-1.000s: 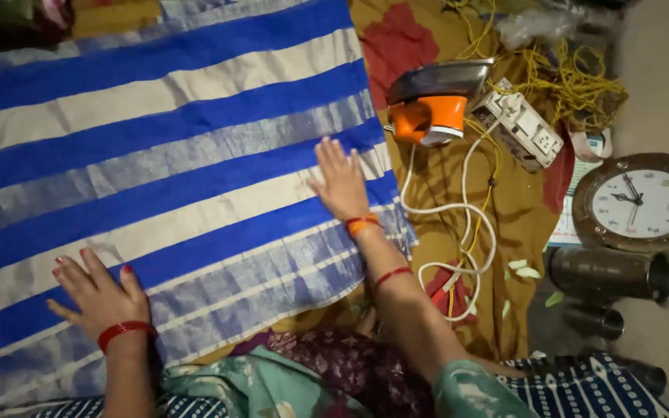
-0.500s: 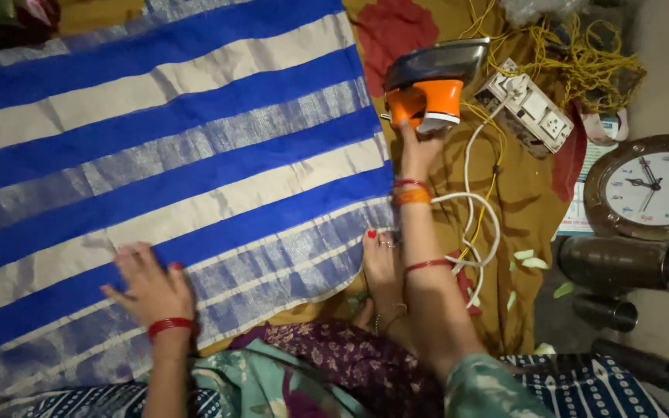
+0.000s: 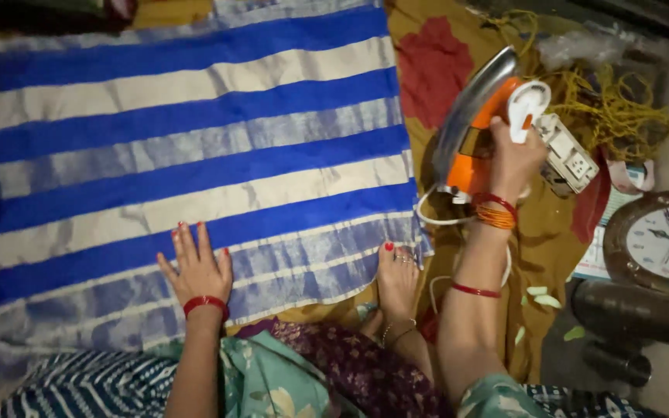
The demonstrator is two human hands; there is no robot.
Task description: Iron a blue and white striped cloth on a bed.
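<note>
Iron lifted beside the striped cloth.
Right hand [image 3: 514, 151] clamped on the orange iron [image 3: 478, 128], tilted up off the cloth's right edge; left hand [image 3: 195, 267] spread flat, fingers apart, on the cloth [image 3: 195, 139].

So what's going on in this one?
A person sits on the floor at a blue and white striped cloth spread flat. The right hand grips the handle of an orange iron, lifted and tilted beside the cloth's right edge, its white cord trailing below. The left hand lies flat on the cloth, fingers spread. A bare foot rests on the cloth's corner. A wall clock lies nearby.
</note>
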